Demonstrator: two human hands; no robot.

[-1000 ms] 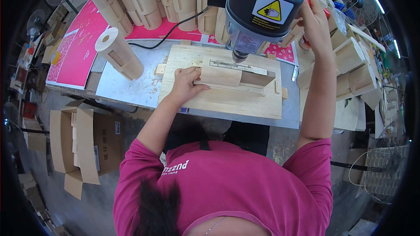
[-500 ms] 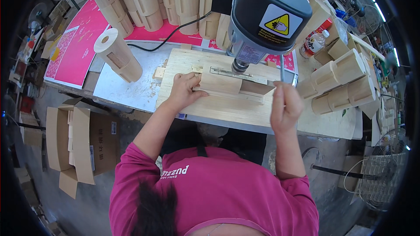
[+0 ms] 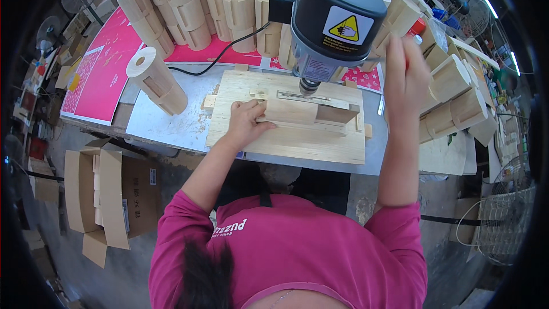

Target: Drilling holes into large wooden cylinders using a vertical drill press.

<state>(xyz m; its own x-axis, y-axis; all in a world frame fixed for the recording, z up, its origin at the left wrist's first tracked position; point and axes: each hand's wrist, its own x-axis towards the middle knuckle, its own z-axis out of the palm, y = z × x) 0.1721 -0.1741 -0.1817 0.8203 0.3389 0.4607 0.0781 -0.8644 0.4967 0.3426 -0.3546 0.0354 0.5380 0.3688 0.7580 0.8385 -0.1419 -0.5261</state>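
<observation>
A drill press [image 3: 337,14] with a black housing stands over a flat wooden board [image 3: 286,144]. Its chuck [image 3: 309,86] hangs just above a pale wooden block [image 3: 291,111] set in a wooden jig on that board. My left hand [image 3: 249,121] presses the block's left end, thumb in front and fingers bent over the top. Raised at the right of the machine, my right hand [image 3: 405,74] is closed around the end of the press's lever [image 3: 376,58]; it is smeared by motion. The drill tip cannot be made out.
Stacked grooved wooden cylinders [image 3: 189,6] line the table's back, and more [image 3: 454,106] lie at the right. One cylinder [image 3: 157,80] stands alone at the left. A black cable [image 3: 220,51] crosses behind. An open cardboard box [image 3: 111,194] sits below left.
My right hand has swung up and to the right with the lever, away from the board. My left hand stays on the block. The whole view has shifted slightly.
</observation>
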